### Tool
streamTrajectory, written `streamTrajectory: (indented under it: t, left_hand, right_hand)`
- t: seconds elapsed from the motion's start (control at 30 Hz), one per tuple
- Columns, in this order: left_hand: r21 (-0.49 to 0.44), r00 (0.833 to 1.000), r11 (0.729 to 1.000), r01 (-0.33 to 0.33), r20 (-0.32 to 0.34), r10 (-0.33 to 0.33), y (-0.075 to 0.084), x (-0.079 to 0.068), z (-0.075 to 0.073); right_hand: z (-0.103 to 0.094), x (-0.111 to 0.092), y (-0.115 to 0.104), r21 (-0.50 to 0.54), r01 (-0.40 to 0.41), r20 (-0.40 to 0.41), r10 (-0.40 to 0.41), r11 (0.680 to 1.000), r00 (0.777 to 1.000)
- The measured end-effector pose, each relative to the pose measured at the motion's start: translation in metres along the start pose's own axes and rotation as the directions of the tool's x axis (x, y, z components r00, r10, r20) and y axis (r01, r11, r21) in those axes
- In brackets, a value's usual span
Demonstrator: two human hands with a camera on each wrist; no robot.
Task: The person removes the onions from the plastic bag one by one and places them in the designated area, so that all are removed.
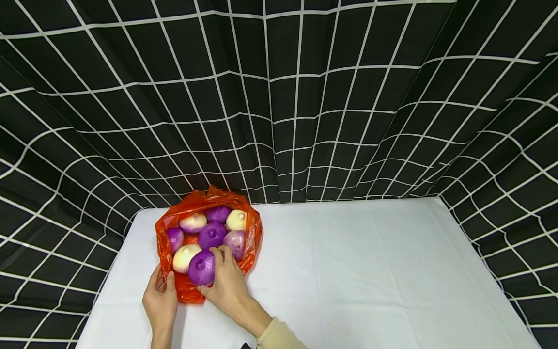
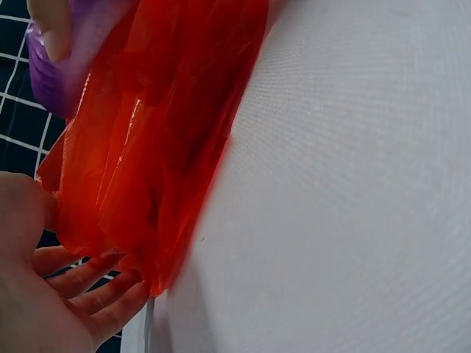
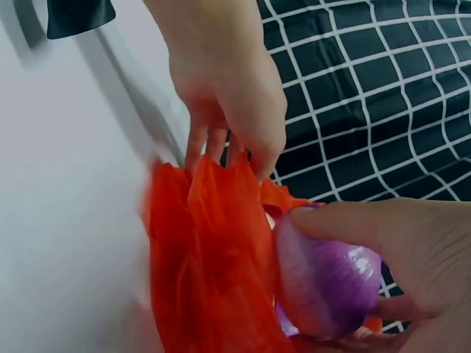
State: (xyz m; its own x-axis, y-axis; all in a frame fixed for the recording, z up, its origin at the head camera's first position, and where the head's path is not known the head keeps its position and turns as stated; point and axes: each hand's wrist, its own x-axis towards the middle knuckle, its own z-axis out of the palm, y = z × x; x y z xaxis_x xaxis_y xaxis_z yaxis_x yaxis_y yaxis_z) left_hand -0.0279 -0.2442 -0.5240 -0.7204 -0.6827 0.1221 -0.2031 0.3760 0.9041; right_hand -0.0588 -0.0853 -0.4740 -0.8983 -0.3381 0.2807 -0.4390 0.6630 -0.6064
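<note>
An orange-red plastic bag (image 1: 253,228) sits at the left of the white table, its mouth spread wide. Inside it lie several onions, some purple like the middle onion (image 1: 212,235), some pale like the front-left onion (image 1: 186,258). At the near side of the mouth, my right hand (image 1: 229,286) grips a purple onion (image 1: 201,269) with thumb and fingers. That onion (image 3: 331,279) overlaps the bag's rim in the right wrist view. My left hand (image 1: 160,303) holds the bag's near-left edge between thumb and fingers; its fingers (image 2: 110,301) reach along the outside of the film.
A white cloth (image 1: 348,271) covers the table and extends right of the bag. Black curtain (image 1: 287,97) with a white grid stands behind the table and along both sides. A dark object (image 3: 79,15) shows at the upper left in the right wrist view.
</note>
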Motion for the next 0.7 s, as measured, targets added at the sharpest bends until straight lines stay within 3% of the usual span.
streamTrajectory:
  t: [0.33,0.57,0.7]
  left_hand:
    - [-0.025,1.000,1.000,0.003,-0.011,-0.003,0.001,0.001,-0.001]
    - [-0.012,1.000,1.000,0.011,-0.009,-0.012,0.003,0.002,-0.003]
    - [-0.051,1.000,0.999,-0.017,-0.021,0.016,0.002,0.003,-0.005]
  right_hand:
    - [-0.012,0.000,0.017,0.084,0.045,0.013,-0.047,0.995,0.999]
    - [-0.028,0.004,0.030,0.086,0.053,-0.037,-0.050,0.995,0.998]
    - [-0.037,0.007,0.040,0.109,0.051,-0.058,-0.045,0.993,0.997]
